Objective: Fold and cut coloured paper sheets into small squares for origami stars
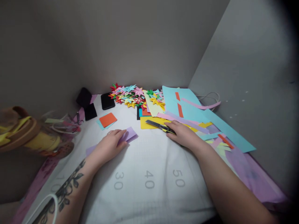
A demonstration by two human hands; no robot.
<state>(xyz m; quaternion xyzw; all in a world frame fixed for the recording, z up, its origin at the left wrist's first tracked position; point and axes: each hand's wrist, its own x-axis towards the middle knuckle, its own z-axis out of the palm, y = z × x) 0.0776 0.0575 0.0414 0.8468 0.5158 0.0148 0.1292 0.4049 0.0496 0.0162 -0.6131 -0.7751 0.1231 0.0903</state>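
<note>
One white tabletop (154,155) carries two big light-blue sheets (231,132). The left hand (113,141) rests on one lilac paper stack (130,134), left of centre, any pinch unclear; the right hand (181,132), well apart, is clamped round one cutter knife (160,126), right of the stack. Three orange strips (180,110) lie farther right.

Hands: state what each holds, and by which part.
The right hand holds the box cutter by its handle. The left hand lies on the purple paper; grip or mere pressing cannot be told.
</note>
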